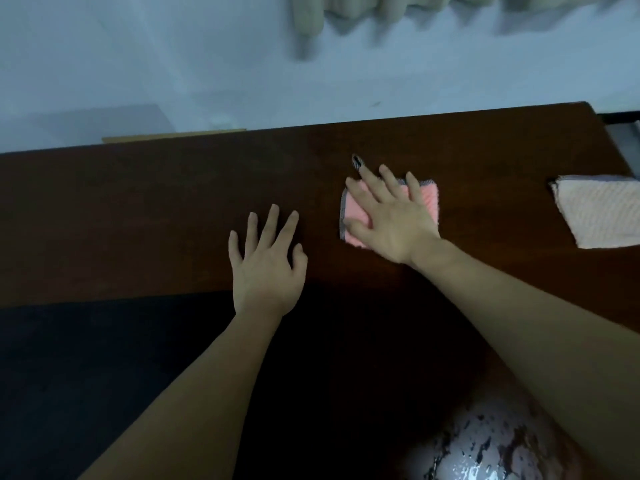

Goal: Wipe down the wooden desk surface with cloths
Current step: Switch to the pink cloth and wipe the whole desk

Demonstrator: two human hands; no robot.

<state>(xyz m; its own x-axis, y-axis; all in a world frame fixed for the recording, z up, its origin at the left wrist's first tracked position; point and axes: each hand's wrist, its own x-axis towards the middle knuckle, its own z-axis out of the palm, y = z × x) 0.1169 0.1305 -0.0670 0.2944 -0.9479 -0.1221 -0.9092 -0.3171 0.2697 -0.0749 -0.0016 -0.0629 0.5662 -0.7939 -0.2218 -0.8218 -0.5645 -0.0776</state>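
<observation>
The dark wooden desk (138, 209) runs across the middle of the head view. A folded pink cloth (427, 200) with a grey hem lies on it right of centre. My right hand (388, 216) lies flat on this cloth, fingers spread and straight, pressing it to the wood. My left hand (266, 261) rests on the bare desk near the front edge, fingers spread, holding nothing. A second, paler pink cloth (602, 213) lies folded at the right edge of the desk, away from both hands.
A pale wall (173, 64) rises right behind the desk's back edge. A radiator (363, 8) hangs on it at the top. A thin wooden strip (173, 136) shows behind the desk at the left. Below the front edge all is dark.
</observation>
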